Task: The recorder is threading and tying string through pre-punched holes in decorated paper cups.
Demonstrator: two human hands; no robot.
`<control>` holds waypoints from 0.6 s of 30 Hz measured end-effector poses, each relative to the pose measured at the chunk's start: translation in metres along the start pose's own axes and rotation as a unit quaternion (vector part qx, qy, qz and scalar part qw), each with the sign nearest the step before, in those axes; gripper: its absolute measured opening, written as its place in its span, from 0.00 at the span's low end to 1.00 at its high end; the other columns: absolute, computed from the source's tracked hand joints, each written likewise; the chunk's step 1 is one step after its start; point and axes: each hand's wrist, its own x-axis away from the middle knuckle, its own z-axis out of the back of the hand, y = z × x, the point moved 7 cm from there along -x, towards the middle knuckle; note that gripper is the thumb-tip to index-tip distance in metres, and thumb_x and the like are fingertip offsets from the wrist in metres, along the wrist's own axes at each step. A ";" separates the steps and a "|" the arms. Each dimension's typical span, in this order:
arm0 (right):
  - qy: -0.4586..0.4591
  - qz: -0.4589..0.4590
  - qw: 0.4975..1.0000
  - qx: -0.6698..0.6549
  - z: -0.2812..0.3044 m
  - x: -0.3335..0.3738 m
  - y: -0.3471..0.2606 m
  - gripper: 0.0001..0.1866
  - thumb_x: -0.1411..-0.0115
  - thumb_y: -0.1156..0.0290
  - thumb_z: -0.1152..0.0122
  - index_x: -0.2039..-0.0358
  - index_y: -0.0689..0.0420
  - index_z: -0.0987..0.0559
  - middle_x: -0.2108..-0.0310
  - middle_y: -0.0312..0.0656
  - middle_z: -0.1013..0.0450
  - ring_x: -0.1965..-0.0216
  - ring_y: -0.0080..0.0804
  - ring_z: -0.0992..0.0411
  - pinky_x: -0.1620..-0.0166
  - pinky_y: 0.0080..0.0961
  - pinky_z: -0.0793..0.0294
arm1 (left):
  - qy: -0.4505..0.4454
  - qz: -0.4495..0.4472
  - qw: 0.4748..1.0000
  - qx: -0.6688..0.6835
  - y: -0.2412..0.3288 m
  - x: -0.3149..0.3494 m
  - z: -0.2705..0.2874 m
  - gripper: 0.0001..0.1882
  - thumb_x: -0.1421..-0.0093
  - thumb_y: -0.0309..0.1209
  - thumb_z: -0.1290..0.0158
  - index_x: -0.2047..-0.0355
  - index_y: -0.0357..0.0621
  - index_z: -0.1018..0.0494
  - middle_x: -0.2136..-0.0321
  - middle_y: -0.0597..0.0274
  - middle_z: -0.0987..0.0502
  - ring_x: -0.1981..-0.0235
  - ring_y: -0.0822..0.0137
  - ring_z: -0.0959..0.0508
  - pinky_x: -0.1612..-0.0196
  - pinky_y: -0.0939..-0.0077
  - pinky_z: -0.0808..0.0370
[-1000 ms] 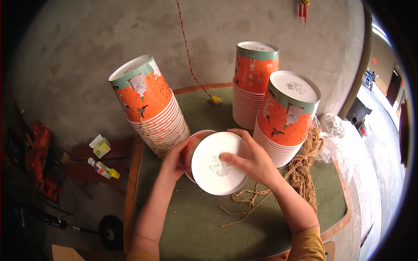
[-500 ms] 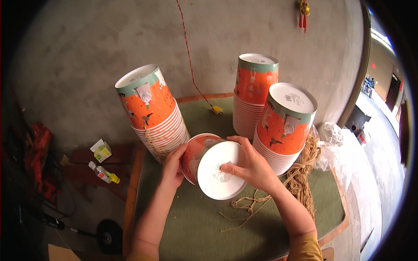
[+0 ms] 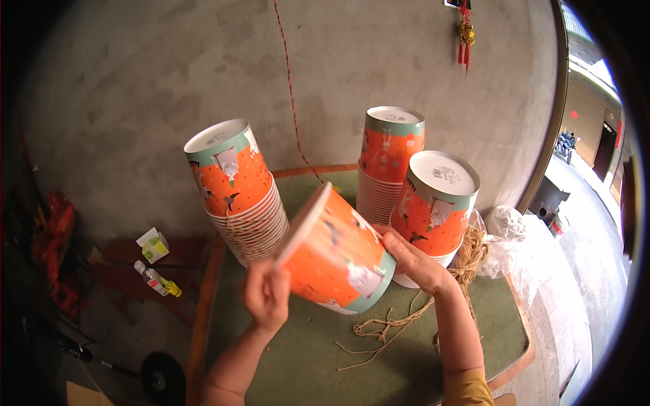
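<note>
Between my hands, above the table, is an orange paper bucket (image 3: 338, 250) with a green band and cartoon figures. It lies tilted, its rim toward the upper left and its base toward the lower right. My left hand (image 3: 266, 294) is closed on the rim, and my right hand (image 3: 414, 262) grips the side near the base. Three stacks of like buckets stand upside down: a left stack (image 3: 233, 169) with twine strands along its side, a back stack (image 3: 393, 145), and a right stack (image 3: 433, 216) just beyond my right hand.
A bundle of tan twine (image 3: 470, 260) sits beside the right stack, with loose twine ends (image 3: 382, 331) on the green tabletop (image 3: 305, 365). Clear plastic bags (image 3: 504, 237) lie at the right edge. A red cord (image 3: 291, 88) hangs along the wall. A bottle (image 3: 150, 276) and a small carton (image 3: 153, 245) are at left.
The bucket has turned from showing its white base to lying sideways with its printed side visible. My left hand has moved down to its rim; my right hand has left the base's face for the side.
</note>
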 end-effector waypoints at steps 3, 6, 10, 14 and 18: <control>-0.050 -0.043 0.994 -0.087 -0.014 -0.002 0.002 0.42 0.34 0.33 0.63 0.30 0.51 0.47 0.35 0.43 0.42 0.36 0.34 0.40 0.43 0.33 0.31 | -0.110 -0.408 0.898 -0.124 0.047 0.009 -0.012 0.12 0.41 0.38 0.42 0.59 0.49 0.25 0.85 0.75 0.37 0.84 0.73 0.34 0.79 0.78 0.37; -0.018 -0.032 0.968 -0.250 -0.012 -0.014 0.020 0.39 0.32 0.37 0.63 0.32 0.52 0.42 0.37 0.45 0.39 0.38 0.33 0.37 0.40 0.37 0.32 | -0.152 -0.464 0.851 -0.193 0.067 0.026 -0.030 0.12 0.38 0.45 0.46 0.60 0.55 0.25 0.85 0.77 0.40 0.84 0.75 0.36 0.76 0.81 0.38; 0.045 -0.026 0.934 -0.353 -0.010 -0.031 0.065 0.32 0.31 0.46 0.56 0.35 0.53 0.37 0.40 0.43 0.34 0.41 0.32 0.34 0.41 0.35 0.30 | -0.167 -0.523 0.805 -0.225 0.072 0.041 -0.044 0.12 0.37 0.46 0.47 0.64 0.56 0.22 0.83 0.77 0.41 0.83 0.77 0.37 0.73 0.82 0.39; 0.055 0.013 0.900 -0.433 -0.002 -0.038 0.098 0.28 0.32 0.54 0.49 0.36 0.53 0.36 0.42 0.42 0.32 0.44 0.32 0.31 0.43 0.36 0.28 | -0.156 -0.539 0.797 -0.224 0.074 0.047 -0.049 0.12 0.37 0.47 0.48 0.66 0.56 0.22 0.83 0.77 0.41 0.82 0.77 0.37 0.73 0.82 0.39; 0.029 -0.027 0.885 -0.463 -0.013 -0.046 0.113 0.28 0.33 0.53 0.47 0.38 0.56 0.34 0.44 0.43 0.30 0.47 0.33 0.29 0.45 0.37 0.26 | -0.170 -0.523 0.801 -0.235 0.072 0.053 -0.044 0.13 0.38 0.46 0.48 0.64 0.53 0.24 0.78 0.77 0.36 0.74 0.76 0.33 0.70 0.82 0.37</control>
